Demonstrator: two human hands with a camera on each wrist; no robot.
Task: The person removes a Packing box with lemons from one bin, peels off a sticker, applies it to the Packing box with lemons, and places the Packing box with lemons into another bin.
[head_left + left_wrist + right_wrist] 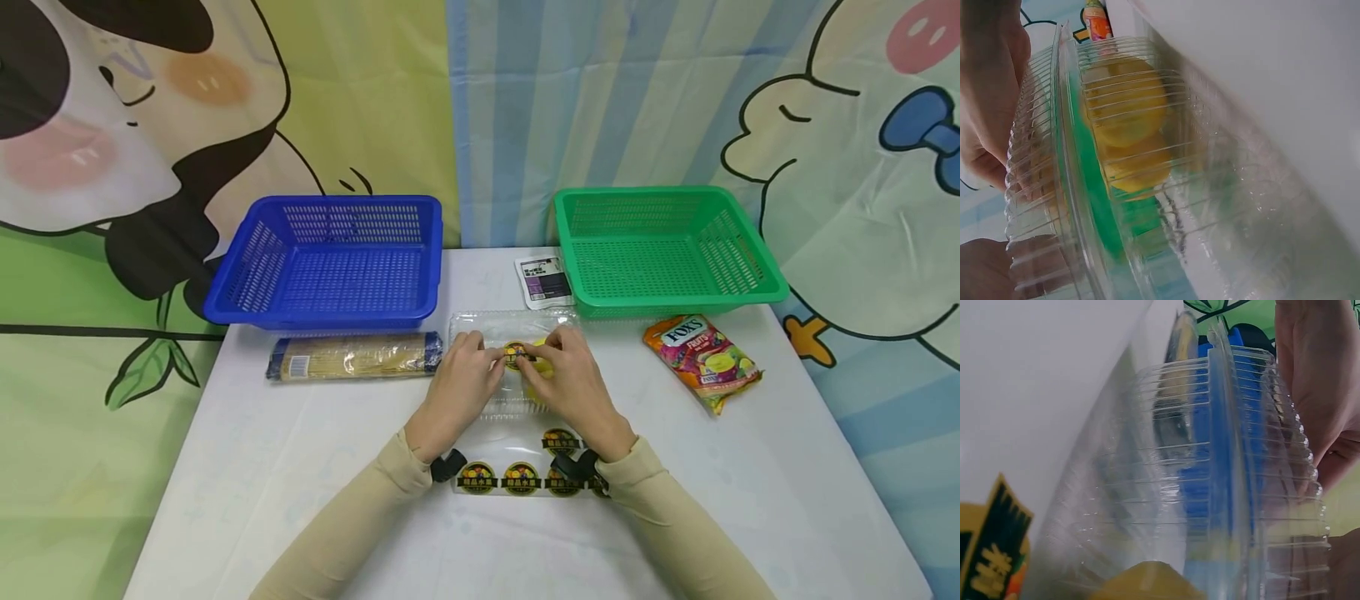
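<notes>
In the head view, a round black-and-gold sticker (pixel 516 356) is over the lid of a clear plastic clamshell box (pixel 501 406). My left hand (pixel 463 379) pinches the sticker's left edge, and my right hand (pixel 573 383) its right edge. Whether the sticker touches the lid cannot be seen. Yellow round fruit (pixel 1125 103), two pieces in the left wrist view, shows through the ribbed wall of the closed box. In front of the box lies a clear sheet of matching stickers (pixel 521 478), partly covered by the right wrist's black strap.
A blue basket (pixel 322 321) stands at back left, a green basket (pixel 675 300) at back right. Below the blue one lies a long pack of noodles (pixel 360 357). A white pouch (pixel 544 282) leans by the green basket; an orange-purple candy bag (pixel 702 360) lies to the right.
</notes>
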